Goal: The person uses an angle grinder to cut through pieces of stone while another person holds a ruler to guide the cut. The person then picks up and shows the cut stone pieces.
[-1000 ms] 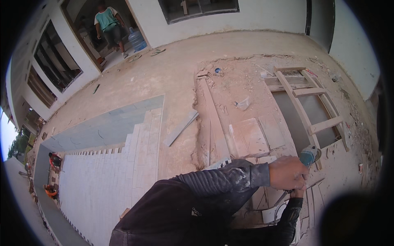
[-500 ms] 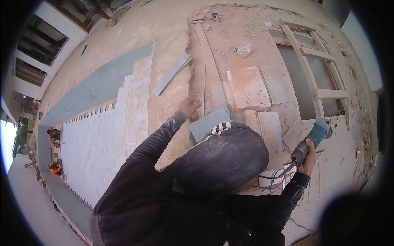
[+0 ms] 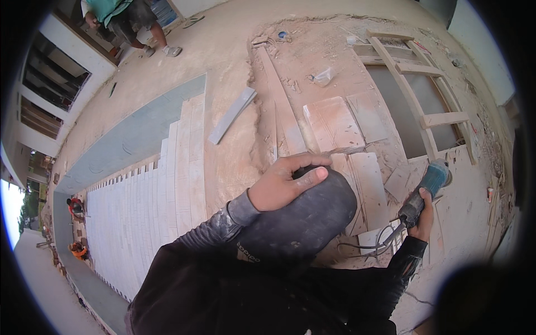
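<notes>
My right hand (image 3: 424,216) is wrapped round the dark rear body of a teal angle grinder (image 3: 429,187), whose head points away from me and whose cord trails back toward my leg. Above my bent, dark-clothed knee (image 3: 329,204) is my left hand (image 3: 290,181), empty, with fingers stretched out and thumb apart. Whether it rests on the knee I cannot tell. Dusty pale tiles (image 3: 333,124) lie on the ground beyond the knee, and two narrow grey strips (image 3: 231,116) lie farther left.
A wooden frame (image 3: 416,100) like a ladder lies over a grey-bottomed opening at the right. To the left, a pale tiled surface (image 3: 128,218) sits within a grey border. One person (image 3: 134,25) stands at the far left; two others crouch by the tiles. A long board (image 3: 282,100) lies ahead.
My left hand has come back from the ground to above my knee and opened. The blue-grey slab by the knee is now hidden. More of the standing person shows. The grinder stays in my right hand.
</notes>
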`<state>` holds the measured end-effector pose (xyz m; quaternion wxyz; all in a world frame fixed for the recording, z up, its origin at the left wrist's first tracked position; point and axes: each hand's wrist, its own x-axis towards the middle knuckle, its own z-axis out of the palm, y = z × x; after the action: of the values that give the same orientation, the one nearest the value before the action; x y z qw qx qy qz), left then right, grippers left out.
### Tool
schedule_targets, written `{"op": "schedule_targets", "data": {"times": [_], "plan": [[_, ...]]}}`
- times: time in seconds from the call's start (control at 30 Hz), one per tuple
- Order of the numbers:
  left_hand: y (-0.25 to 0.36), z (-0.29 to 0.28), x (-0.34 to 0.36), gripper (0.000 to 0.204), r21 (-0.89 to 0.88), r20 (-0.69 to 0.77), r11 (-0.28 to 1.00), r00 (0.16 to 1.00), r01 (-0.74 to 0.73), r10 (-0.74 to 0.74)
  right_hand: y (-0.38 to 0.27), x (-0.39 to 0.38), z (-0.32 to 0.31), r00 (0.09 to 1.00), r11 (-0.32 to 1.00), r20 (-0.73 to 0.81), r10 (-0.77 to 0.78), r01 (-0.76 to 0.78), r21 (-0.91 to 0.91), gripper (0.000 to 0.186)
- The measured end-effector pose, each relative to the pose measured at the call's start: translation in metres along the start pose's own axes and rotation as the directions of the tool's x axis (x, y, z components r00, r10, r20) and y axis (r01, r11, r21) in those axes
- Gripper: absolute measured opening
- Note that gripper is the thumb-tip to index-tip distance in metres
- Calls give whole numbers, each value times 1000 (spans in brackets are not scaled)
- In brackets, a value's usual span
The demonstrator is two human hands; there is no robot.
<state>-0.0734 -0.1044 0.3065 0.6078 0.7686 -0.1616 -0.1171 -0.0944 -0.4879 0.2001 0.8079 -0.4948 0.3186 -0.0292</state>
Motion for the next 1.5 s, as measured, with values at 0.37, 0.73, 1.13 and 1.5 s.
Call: {"op": "schedule_targets", "data": {"times": [0.37,0.73,1.13,1.5], "plan": [[78,91,17,50,604,701,579,711,-548,-57,-9,-17,26,994,994,6,-112,112,-18,27],[46,113,28,57,568,749,526,663,-633,-11,2,3,15,996,989,-11,-88,89,117,29],[57,115,34,56,602,749,565,643,-564,-157,-5,-4,26,991,978,8,-130,127,166,29],[62,109,29,55,553,778,506,627,-662,-30,-18,-7,27,994,994,22,-107,107,4,31]]}}
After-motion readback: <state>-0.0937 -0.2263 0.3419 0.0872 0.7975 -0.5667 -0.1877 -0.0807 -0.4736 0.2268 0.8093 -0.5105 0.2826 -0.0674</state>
